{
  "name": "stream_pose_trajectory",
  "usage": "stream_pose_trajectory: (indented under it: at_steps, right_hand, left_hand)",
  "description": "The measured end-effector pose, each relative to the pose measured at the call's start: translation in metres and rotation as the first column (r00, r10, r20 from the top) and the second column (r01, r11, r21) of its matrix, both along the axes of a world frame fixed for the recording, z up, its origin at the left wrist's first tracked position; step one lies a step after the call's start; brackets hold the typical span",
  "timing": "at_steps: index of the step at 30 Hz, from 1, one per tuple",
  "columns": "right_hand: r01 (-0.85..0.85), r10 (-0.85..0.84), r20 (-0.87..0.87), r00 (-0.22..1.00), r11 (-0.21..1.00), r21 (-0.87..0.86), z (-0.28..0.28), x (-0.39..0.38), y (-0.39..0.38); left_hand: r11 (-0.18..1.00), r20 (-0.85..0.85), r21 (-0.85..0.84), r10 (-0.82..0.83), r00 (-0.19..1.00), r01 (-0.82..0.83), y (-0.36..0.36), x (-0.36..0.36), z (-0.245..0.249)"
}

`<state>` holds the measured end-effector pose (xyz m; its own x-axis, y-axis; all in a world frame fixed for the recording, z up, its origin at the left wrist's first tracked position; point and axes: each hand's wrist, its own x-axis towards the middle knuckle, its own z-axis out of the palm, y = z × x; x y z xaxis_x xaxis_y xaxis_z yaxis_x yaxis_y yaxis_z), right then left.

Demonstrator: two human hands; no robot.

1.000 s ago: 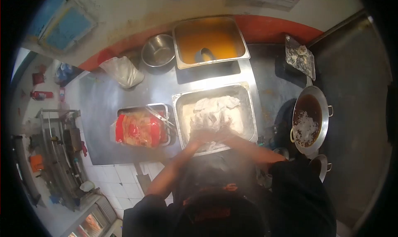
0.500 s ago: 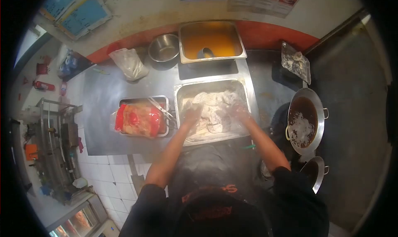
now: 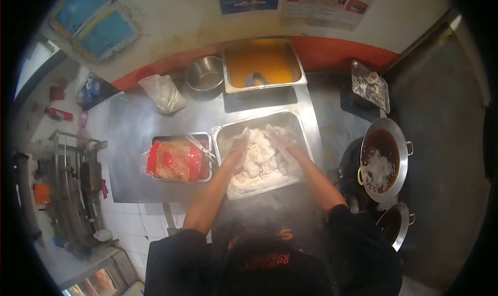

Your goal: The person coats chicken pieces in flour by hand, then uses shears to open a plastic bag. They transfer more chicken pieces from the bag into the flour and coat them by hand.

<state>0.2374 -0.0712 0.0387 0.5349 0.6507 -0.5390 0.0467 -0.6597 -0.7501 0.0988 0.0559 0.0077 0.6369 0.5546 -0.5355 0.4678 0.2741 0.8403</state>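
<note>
A steel tray [image 3: 228,187] on the counter holds flour and several white-coated pieces of food [image 3: 259,156]. My left hand [image 3: 238,148] is in the tray at the left side of the pile, dusted white, pressing against the pieces. At the right side of the pile my right hand [image 3: 284,143] pushes in on the same pieces. The two hands cup the floured pile between them. Whether either hand grips a single piece is hidden by the flour.
Left of the flour tray sits a smaller tray [image 3: 179,138] with a red bag of meat [image 3: 174,161] and tongs [image 3: 199,145]. Behind stand a pan of orange liquid [image 3: 262,60], a steel bowl [image 3: 205,73] and a white bag [image 3: 163,91]. A wok of frying oil [image 3: 381,158] is at the right.
My hands were together at the tray's near edge, then spread to the two sides of the pile, and now close in around the floured pieces.
</note>
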Motion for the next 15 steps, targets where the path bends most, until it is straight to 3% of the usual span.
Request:
stream_pose_trajectory:
  at_steps: [2, 4, 5, 6, 8, 9, 10, 11, 12, 14, 15]
  right_hand:
    - [0.034, -0.027, 0.098, 0.995, 0.997, -0.072, 0.004, -0.013, -0.012]
    - [-0.017, 0.12, 0.326, 0.938, 0.953, -0.304, -0.009, -0.035, 0.004]
    - [-0.1, 0.226, 0.361, 0.905, 0.937, -0.335, -0.031, -0.042, 0.007]
    - [-0.118, 0.213, 0.281, 0.936, 0.94, -0.321, -0.03, -0.042, 0.006]
    - [-0.144, 0.185, 0.128, 0.974, 0.95, -0.279, -0.024, -0.029, 0.012]
    - [-0.157, 0.169, 0.116, 0.979, 0.982, -0.106, -0.026, -0.023, 0.003]
    - [-0.191, 0.174, 0.234, 0.957, 0.98, 0.051, -0.024, -0.02, -0.012]
    - [-0.236, 0.156, 0.347, 0.925, 0.95, 0.202, -0.021, -0.021, -0.031]
    - [-0.229, 0.175, 0.322, 0.93, 0.964, 0.139, 0.007, -0.022, -0.035]
    - [-0.224, 0.214, 0.27, 0.939, 0.975, 0.005, 0.066, -0.025, -0.042]
    - [-0.274, 0.306, 0.238, 0.922, 0.948, -0.159, 0.042, -0.019, -0.044]
  left_hand:
    - [0.97, -0.132, 0.225, -0.065, 0.989, 0.094, 0.012, -0.011, -0.039]
    - [0.808, -0.242, 0.379, -0.383, 0.891, 0.451, 0.006, -0.016, -0.038]
    - [0.914, -0.143, 0.201, -0.329, 0.933, 0.353, -0.002, -0.011, -0.06]
    - [0.968, -0.058, 0.003, -0.249, 0.967, 0.25, -0.011, -0.008, -0.057]
    - [0.969, -0.044, 0.031, -0.243, 0.969, 0.245, -0.012, -0.007, -0.047]
    - [0.983, 0.02, 0.054, -0.177, 0.984, 0.176, -0.013, -0.008, -0.066]
    - [0.992, 0.085, 0.072, -0.112, 0.99, 0.106, -0.013, -0.008, -0.076]
    - [0.992, 0.038, 0.08, -0.1, 0.994, 0.096, -0.011, -0.012, -0.084]
    - [0.992, -0.009, 0.088, -0.087, 0.996, 0.087, -0.009, -0.017, -0.082]
    - [0.979, -0.315, 0.074, -0.157, 0.936, 0.189, 0.003, -0.033, -0.039]
    - [0.973, -0.263, 0.118, -0.16, 0.951, 0.196, -0.004, -0.038, -0.059]
